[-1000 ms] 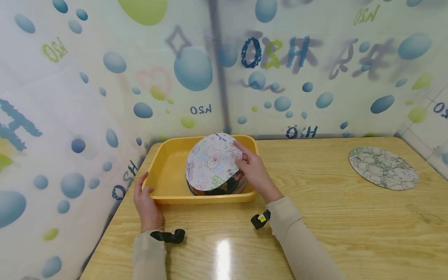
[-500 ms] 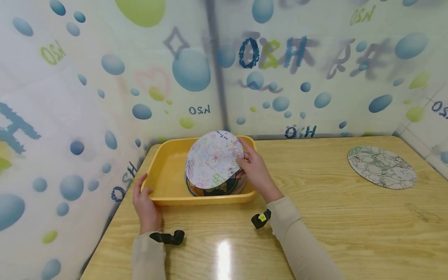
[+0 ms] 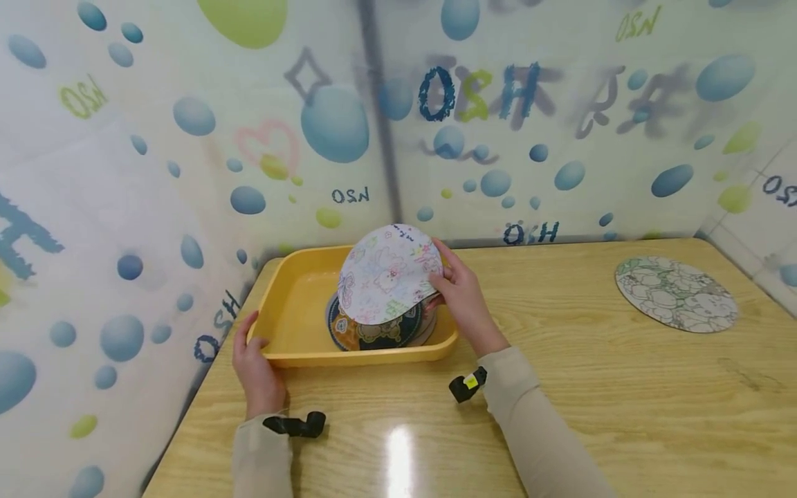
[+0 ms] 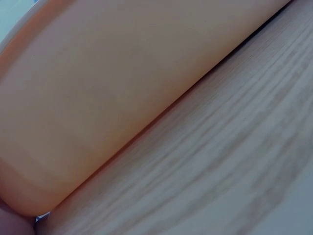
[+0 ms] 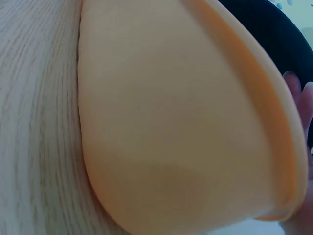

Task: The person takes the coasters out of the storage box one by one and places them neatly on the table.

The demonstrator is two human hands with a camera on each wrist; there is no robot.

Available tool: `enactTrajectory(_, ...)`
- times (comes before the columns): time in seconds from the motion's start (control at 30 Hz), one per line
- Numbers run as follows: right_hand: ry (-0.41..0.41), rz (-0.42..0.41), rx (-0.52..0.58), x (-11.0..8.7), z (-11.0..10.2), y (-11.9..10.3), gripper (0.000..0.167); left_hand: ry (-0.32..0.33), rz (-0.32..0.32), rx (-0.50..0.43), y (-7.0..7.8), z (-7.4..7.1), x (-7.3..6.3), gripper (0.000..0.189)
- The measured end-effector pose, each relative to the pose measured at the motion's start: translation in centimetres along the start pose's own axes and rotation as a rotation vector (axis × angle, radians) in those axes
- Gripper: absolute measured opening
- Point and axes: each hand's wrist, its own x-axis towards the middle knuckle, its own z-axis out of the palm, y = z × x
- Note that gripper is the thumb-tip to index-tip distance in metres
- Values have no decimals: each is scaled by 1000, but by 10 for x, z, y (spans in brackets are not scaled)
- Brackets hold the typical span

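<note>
In the head view, a round white mat (image 3: 389, 277) with coloured line drawings hangs tilted above the yellow tray (image 3: 292, 358). My right hand (image 3: 463, 294) pinches its right edge, thumb on the printed face. The right wrist view shows its dark underside (image 5: 266, 34) beyond the tray wall, with fingertips (image 5: 292, 84) against it. Below it, a dark patterned round mat (image 3: 382, 335) lies in the tray, overlapping a paler round piece (image 3: 428, 328). My left hand (image 3: 258, 366) holds the tray's front left corner, thumb over the rim. The tray's outer wall (image 4: 112, 88) fills the left wrist view.
Another round mat (image 3: 677, 294), with green and grey line drawings, lies flat on the wooden table (image 3: 560, 360) at the right. A patterned curtain-like sheet (image 3: 529, 173) stands behind the table and along its left side.
My right hand has lifted the white mat slightly up and to the right, so more of the dark patterned mat shows beneath. My left hand stays on the tray corner.
</note>
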Motion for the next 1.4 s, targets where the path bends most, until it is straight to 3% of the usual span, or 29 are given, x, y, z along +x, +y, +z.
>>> enactTrajectory(0.3,25,8,57,-3,-8,-7,55,4,-4,8,1,0,-1,49)
enactTrajectory(0.53,79,38,139,-1,-16,-1,57,-5,1,5,1,1,0,49)
enactTrajectory(1.17,90,34,223,10,-37,32,54,9,1,12,3,1,1,49)
enactTrajectory(1.4,125,63,343,8,-48,30,54,12,-5,13,2,-1,0,50)
